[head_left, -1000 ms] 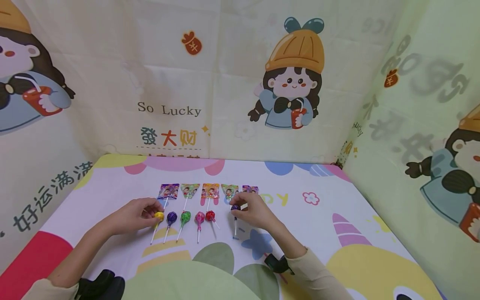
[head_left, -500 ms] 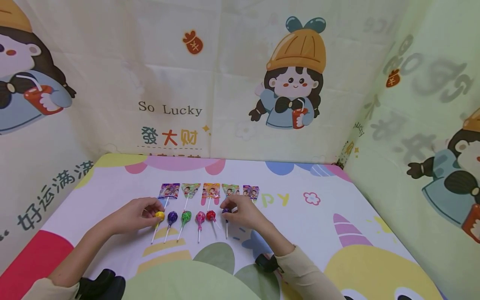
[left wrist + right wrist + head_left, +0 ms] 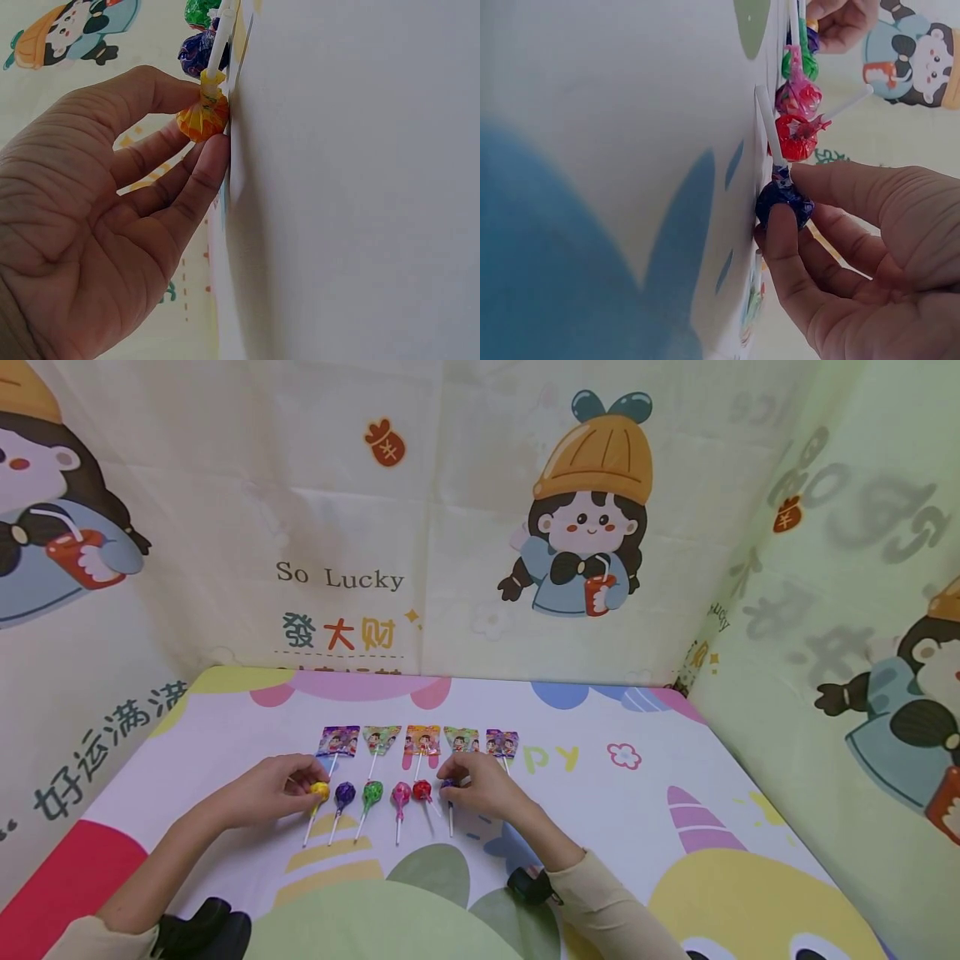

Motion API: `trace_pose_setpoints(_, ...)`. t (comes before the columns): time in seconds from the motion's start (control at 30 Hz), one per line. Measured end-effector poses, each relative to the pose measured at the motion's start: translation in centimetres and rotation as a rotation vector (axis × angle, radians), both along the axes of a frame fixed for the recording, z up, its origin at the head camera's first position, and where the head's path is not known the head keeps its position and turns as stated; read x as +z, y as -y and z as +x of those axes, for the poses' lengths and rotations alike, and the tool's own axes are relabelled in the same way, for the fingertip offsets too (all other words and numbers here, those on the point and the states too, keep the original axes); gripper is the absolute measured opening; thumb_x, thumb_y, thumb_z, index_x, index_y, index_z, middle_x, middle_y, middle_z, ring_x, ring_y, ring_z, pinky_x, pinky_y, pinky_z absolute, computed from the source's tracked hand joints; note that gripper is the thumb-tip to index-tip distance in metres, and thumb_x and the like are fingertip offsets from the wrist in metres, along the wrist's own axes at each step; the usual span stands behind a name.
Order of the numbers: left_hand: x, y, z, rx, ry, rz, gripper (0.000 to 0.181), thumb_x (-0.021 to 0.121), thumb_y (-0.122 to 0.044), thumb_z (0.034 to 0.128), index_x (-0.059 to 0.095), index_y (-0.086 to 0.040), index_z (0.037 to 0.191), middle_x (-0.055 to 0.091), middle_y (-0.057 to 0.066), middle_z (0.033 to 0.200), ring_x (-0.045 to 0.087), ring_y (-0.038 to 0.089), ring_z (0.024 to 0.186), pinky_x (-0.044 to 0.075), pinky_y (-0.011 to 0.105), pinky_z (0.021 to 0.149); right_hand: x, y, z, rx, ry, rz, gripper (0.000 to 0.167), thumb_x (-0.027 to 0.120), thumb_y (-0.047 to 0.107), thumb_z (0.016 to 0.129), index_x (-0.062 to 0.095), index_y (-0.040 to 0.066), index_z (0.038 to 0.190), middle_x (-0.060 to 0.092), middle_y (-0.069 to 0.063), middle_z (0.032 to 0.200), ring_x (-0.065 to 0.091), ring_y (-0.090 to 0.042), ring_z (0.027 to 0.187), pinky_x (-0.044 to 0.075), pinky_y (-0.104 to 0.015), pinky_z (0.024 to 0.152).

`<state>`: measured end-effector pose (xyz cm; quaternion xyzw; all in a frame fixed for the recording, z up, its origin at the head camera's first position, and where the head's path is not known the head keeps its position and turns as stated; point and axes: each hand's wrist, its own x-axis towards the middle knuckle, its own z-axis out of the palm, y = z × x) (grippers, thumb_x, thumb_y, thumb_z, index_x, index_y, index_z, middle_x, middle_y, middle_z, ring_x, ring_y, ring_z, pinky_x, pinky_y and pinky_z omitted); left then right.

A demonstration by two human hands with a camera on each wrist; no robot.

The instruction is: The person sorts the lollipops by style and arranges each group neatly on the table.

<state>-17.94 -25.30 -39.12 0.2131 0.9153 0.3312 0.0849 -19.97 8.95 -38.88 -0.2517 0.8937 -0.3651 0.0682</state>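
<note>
My left hand [image 3: 273, 791] pinches the ball of a yellow lollipop [image 3: 202, 118] at the left end of the front row. At the right end my right hand [image 3: 483, 787] holds a dark blue-purple lollipop [image 3: 784, 206] between thumb and fingers, its white stick towards me. Between the hands lie a purple lollipop [image 3: 344, 795], a green lollipop [image 3: 372, 793], a pink lollipop [image 3: 401, 794] and a red lollipop [image 3: 422, 790]. The red one sits close beside the right hand, its stick slanting off to one side.
Behind the front row is a row of lollipops in flat printed wrappers, among them an orange wrapper [image 3: 422, 740] and a purple wrapper [image 3: 339, 741]. A patterned cloth [image 3: 600, 827] covers the table. Printed curtains [image 3: 465, 527] stand at the back and sides.
My right hand has slid left with the dark blue-purple lollipop, bringing it near the red one and uncovering the rightmost wrapper. My left hand has stayed in place on the yellow lollipop.
</note>
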Motion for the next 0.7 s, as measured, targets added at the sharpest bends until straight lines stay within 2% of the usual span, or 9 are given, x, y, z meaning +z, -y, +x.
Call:
trace_pose_setpoints(0.17, 0.0, 0.1, -0.2, 0.000, -0.008, -0.007, 0.025, 0.080, -0.016, 0.0869, 0.067, -0.008, 0.107, 0.060, -0.003, 0.089, 0.054, 0.016, 0.085, 0.054, 0.022, 0.074, 0.3, 0.0, 0.1, -0.003, -0.016, 0.005, 0.015, 0.078, 0.009, 0.089, 0.070, 0.005, 0.102, 0.072, -0.004, 0.097, 0.067, -0.018, 0.092, 0.056, -0.027, 0.078)
trace_pose_setpoints(0.33, 0.0, 0.3, -0.1, 0.008, -0.008, 0.000, 0.027, 0.081, -0.018, 0.0869, 0.066, -0.008, 0.107, 0.060, -0.002, 0.089, 0.055, 0.016, 0.085, 0.054, 0.022, 0.074, 0.7, -0.2, 0.5, -0.033, -0.031, 0.012, 0.021, 0.079, 0.014, 0.089, 0.070, 0.005, 0.106, 0.072, -0.005, 0.104, 0.068, -0.022, 0.100, 0.057, -0.028, 0.079)
trace_pose_setpoints(0.47, 0.1, 0.5, 0.1, 0.014, -0.006, 0.006, 0.032, 0.082, -0.022, 0.0867, 0.065, -0.007, 0.110, 0.060, -0.002, 0.089, 0.055, 0.017, 0.086, 0.054, 0.021, 0.075, 1.2, -0.7, 1.1, -0.056, -0.064, 0.005, 0.024, 0.078, 0.017, 0.090, 0.070, 0.005, 0.109, 0.071, -0.007, 0.108, 0.067, -0.025, 0.106, 0.059, -0.032, 0.081)
trace_pose_setpoints(0.7, 0.1, 1.2, 0.5, 0.041, -0.035, -0.004, 0.037, 0.081, -0.026, 0.0880, 0.064, -0.005, 0.113, 0.061, -0.003, 0.092, 0.056, 0.015, 0.087, 0.054, 0.022, 0.076, 1.6, -2.6, 2.5, -0.068, -0.119, -0.035, 0.022, 0.074, 0.019, 0.094, 0.069, 0.004, 0.110, 0.072, -0.009, 0.108, 0.067, -0.027, 0.105, 0.060, -0.037, 0.081)
